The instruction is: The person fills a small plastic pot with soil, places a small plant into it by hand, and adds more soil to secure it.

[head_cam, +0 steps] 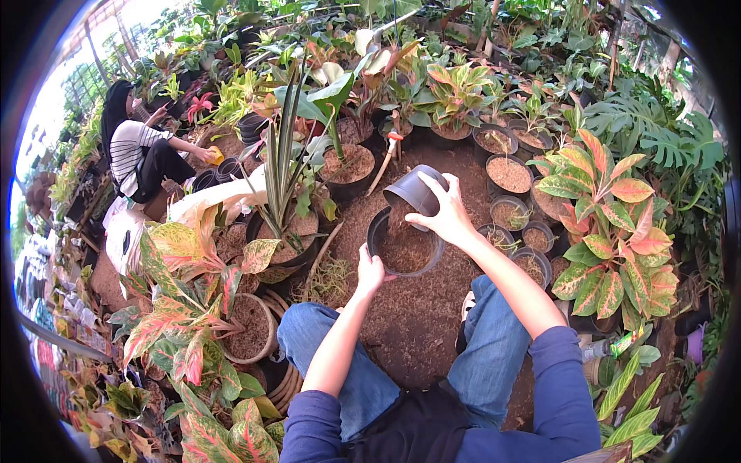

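Note:
My right hand (pixel 444 208) grips a small black plastic pot (pixel 414 188), tipped over with its mouth facing down. Brown potting mix (pixel 399 223) spills from it into a larger black plastic pot (pixel 438 257). The larger pot is held at its left rim by my left hand (pixel 370 269), thumb up along the wall. Loose mix (pixel 408 253) covers the bottom of this larger pot. Both pots are in front of my knees, above the soil floor.
Potted aglaonemas (pixel 622 231) and several small soil-filled pots (pixel 509 173) stand on the right. At left are a snake plant (pixel 281 173), a pale pot (pixel 269 341) and a white sack (pixel 220 194). A trowel-like tool with an orange part (pixel 395 136) lies ahead. A seated person (pixel 145 144) holds a yellow container (pixel 216 155).

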{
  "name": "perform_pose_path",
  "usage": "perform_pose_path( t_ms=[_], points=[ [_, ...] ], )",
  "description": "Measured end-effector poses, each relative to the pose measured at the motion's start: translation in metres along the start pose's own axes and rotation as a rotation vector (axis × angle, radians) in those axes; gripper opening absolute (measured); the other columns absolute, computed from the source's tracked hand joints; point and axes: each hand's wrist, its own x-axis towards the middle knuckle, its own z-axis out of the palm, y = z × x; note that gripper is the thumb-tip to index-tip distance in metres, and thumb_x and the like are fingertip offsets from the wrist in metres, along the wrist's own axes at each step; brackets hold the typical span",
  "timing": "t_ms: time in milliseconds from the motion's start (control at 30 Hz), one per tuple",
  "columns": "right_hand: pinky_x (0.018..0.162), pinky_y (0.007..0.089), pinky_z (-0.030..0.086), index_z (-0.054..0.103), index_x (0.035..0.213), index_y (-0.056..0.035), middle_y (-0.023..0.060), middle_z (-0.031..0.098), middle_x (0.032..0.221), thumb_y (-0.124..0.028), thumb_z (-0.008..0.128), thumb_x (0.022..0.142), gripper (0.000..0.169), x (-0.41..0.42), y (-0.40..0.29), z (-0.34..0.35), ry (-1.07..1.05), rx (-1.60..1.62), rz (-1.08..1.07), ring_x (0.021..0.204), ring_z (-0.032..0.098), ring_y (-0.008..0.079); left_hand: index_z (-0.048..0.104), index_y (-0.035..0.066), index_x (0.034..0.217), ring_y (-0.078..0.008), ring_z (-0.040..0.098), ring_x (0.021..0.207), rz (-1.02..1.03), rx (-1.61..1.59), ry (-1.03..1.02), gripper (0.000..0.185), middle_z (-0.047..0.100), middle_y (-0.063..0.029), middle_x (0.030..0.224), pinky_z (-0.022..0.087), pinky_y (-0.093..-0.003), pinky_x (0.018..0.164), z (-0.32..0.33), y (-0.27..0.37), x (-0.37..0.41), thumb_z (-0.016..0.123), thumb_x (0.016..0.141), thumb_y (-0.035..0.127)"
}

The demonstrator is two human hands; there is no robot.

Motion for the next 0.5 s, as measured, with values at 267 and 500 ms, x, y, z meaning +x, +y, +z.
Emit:
perform_pose_path(
  t_ms=[267,500],
  points=[
    [0.098,0.0457,0.035,0.041,0.129,-0.0168,0.0186,0.029,0.125,-0.039,0.081,0.056,0.086,-0.007,-0.001,-0.001,-0.027,-0.003,0.0,0.117,0.036,0.0376,0.023,0.014,0.127,-0.0352,0.061,0.087,0.003,0.023,0.018,0.045,0.041,-0.0181,0.122,0.059,-0.0397,0.056,0.001,0.012,-0.008,0.025,0.084,0.0],
    [0.098,0.0455,0.035,0.04,0.129,-0.0159,0.019,0.027,0.125,-0.037,0.082,0.056,0.086,-0.014,-0.009,-0.004,-0.033,-0.003,-0.06,0.117,0.036,0.0376,0.023,0.014,0.128,-0.0334,0.06,0.089,0.021,0.036,-0.015,0.047,0.042,-0.018,0.122,0.059,-0.0379,0.056,-0.001,0.003,-0.003,0.027,0.084,-0.002]
  ],
)
